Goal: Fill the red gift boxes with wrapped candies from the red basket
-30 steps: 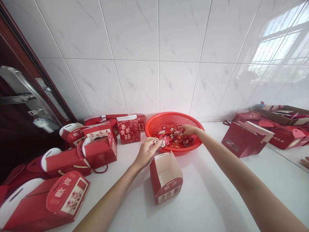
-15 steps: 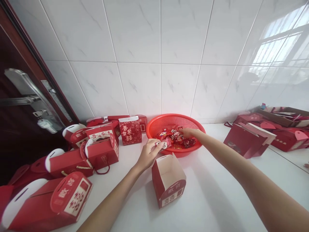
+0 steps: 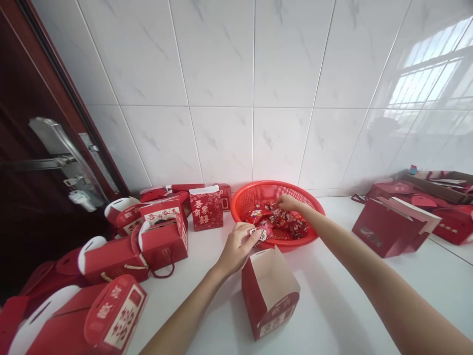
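2 grips | left grip [image 3: 236,249] pinching candy [image 3: 264,231], axis up-right | right grip [image 3: 288,202] narrow in basket [image 3: 277,190]

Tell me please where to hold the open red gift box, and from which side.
Probably clasp the open red gift box by its side walls, low down, coming from the near side, where its printed end faces you. The top stands open and the card looks thin, so the rim may bend.

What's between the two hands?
In the head view, red wrapped sweets in a red plastic basket lie between the right hand and the left hand, which pinches a pink wrapped sweet.
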Demonstrator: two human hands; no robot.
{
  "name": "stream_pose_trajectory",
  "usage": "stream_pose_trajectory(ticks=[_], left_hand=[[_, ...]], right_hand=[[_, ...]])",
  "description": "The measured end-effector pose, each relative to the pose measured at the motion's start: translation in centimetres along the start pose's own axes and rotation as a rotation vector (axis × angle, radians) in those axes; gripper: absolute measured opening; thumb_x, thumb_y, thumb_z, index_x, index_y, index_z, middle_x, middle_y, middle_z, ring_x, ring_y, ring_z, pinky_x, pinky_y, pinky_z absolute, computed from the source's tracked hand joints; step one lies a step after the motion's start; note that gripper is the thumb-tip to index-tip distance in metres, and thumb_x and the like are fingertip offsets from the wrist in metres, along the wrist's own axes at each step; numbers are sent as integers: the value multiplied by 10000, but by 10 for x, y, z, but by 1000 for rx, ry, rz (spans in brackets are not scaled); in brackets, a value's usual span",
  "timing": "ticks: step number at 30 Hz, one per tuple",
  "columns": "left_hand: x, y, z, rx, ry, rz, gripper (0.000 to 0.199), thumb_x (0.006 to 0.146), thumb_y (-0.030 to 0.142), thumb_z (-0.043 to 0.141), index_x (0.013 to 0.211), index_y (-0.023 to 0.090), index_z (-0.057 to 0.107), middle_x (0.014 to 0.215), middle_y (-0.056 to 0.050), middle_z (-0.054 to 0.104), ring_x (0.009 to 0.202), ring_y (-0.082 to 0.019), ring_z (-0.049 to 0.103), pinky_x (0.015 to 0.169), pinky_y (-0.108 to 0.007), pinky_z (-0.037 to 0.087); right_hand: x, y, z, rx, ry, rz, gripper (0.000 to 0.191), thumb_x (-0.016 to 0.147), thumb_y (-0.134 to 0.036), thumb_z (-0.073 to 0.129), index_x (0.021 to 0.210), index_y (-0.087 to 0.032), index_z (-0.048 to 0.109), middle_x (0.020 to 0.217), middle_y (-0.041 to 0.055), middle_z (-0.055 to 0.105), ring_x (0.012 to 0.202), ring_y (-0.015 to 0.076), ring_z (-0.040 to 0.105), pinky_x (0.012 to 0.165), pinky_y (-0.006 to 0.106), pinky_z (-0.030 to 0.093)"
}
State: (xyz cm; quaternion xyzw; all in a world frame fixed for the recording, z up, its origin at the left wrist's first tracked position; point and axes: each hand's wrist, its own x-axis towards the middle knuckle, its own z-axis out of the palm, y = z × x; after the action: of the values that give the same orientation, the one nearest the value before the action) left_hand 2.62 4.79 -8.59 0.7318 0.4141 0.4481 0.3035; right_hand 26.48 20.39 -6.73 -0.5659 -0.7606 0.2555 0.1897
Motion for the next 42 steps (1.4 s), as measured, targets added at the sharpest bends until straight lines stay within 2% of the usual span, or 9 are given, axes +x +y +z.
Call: stream_pose_trajectory(ticks=[5, 9, 13, 17, 21, 28, 31, 34, 42], left_hand=[[0, 0, 0, -6, -4, -19, 352, 943, 482, 534, 859, 211, 742, 978, -74, 718, 1047, -264, 582, 955, -389, 461], [-1, 0, 1, -8, -3, -29, 346, 935, 487, 541, 852, 214, 737, 987, -75, 719, 1060, -267, 580, 968, -399, 461], [-1, 1, 1, -8, -1, -29, 352, 938, 490, 538, 859, 215, 742, 1004, -74, 721, 1072, -265, 582, 974, -393, 458], [1, -2, -1, 1, 16, -14, 352, 940, 478, 536, 835, 214, 743, 965, -68, 723, 1028, -255, 594, 931, -367, 474], [3, -8, -2, -3, 36, -7, 355, 939, 469, 535, 808, 213, 745, 916, -71, 719, 1003, -259, 600, 900, -367, 481], [5, -13, -6, -73, 68, -79, 370, 905, 511, 565, 799, 202, 740, 969, -91, 704, 1039, -269, 606, 951, -388, 476], [6, -14, -5, -113, 73, -126, 362, 885, 516, 582, 825, 196, 738, 1016, -96, 685, 1030, -266, 617, 967, -393, 473], [7, -15, -3, -139, 73, -135, 333, 873, 495, 583, 857, 198, 733, 1029, -92, 676, 1023, -265, 618, 976, -398, 471], [7, -15, 0, -179, 80, -148, 305, 847, 480, 613, 850, 199, 732, 1065, -95, 673, 1055, -276, 606, 993, -396, 459]], right_hand=[[-10, -14, -11, 190, 59, 7, 208, 953, -340, 631, 880, -149, 672, 862, 22, 692, 716, 131, 634, 658, 275, 555], [-18, -19, -17, 376, 77, -37, 156, 781, -261, 716, 685, -151, 661, 700, 39, 681, 661, 154, 614, 652, 298, 531], [-20, -18, -20, 544, 66, -83, 172, 668, -278, 790, 733, -134, 722, 758, 80, 724, 730, 189, 643, 707, 325, 546], [-19, -25, -23, 702, 71, -142, 246, 695, -336, 810, 874, -175, 754, 981, 109, 755, 804, 195, 655, 716, 331, 551], [-27, -42, -21, 786, -17, -211, 367, 695, -375, 831, 998, -186, 750, 990, 110, 759, 805, 215, 680, 661, 342, 555], [-67, -74, 0, 744, 22, -325, 312, 680, -293, 854, 956, -186, 756, 966, 65, 756, 858, 212, 704, 758, 344, 568], [-87, -81, 11, 601, 62, -475, 142, 756, -265, 778, 872, -187, 751, 896, 50, 757, 861, 218, 714, 801, 365, 575], [-102, -80, 18, 489, 65, -575, 69, 798, -202, 712, 846, -202, 762, 891, 47, 767, 869, 213, 717, 811, 359, 578], [-108, -62, 27, 602, -2, -640, 136, 834, -222, 708, 918, -249, 811, 1062, 67, 785, 1079, 267, 707, 961, 447, 556]])
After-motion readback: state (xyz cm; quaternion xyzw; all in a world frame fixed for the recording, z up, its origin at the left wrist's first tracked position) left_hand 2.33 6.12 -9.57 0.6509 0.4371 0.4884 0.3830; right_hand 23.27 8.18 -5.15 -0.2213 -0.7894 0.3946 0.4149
